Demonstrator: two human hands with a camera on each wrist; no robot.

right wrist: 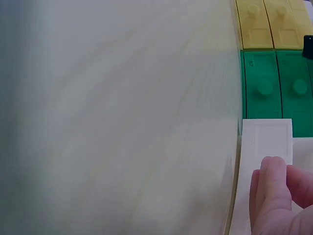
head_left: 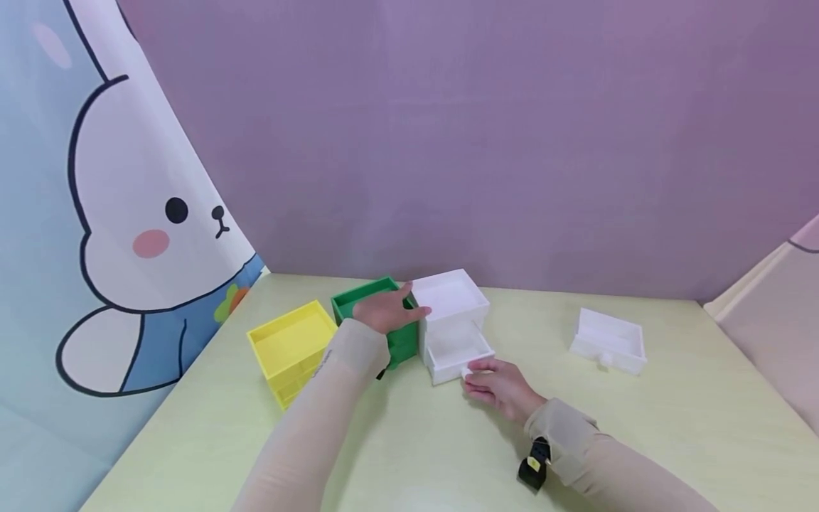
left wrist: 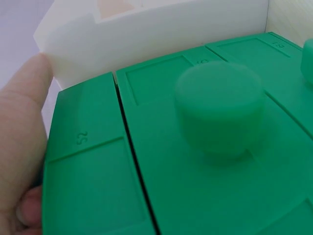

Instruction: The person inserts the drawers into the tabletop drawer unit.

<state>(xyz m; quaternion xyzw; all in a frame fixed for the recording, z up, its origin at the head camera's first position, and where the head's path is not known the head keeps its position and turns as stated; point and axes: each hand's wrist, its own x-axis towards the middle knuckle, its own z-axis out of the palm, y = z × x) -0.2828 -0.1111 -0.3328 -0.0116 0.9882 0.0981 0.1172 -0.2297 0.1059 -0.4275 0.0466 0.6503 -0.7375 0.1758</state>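
Note:
My right hand (head_left: 505, 389) pinches the front of a white drawer (head_left: 457, 348), which sticks out of the lower part of a white box (head_left: 451, 295). In the right wrist view, fingertips and thumb meet at the drawer's front panel (right wrist: 267, 139) and hide its knob. My left hand (head_left: 384, 311) reaches over the green box (head_left: 403, 345), fingers stretched to the white box's left side. Seen from the left wrist, one fingertip (left wrist: 41, 63) touches a white corner, above green drawer fronts (left wrist: 210, 191) with a round knob (left wrist: 220, 107).
A yellow box (head_left: 291, 338) stands left of the green one, partly behind my left forearm. Off to the right, a separate white drawer (head_left: 611, 338) with a knob lies on the pale table (head_left: 691, 398). A purple backdrop (head_left: 512, 142) rises behind the table.

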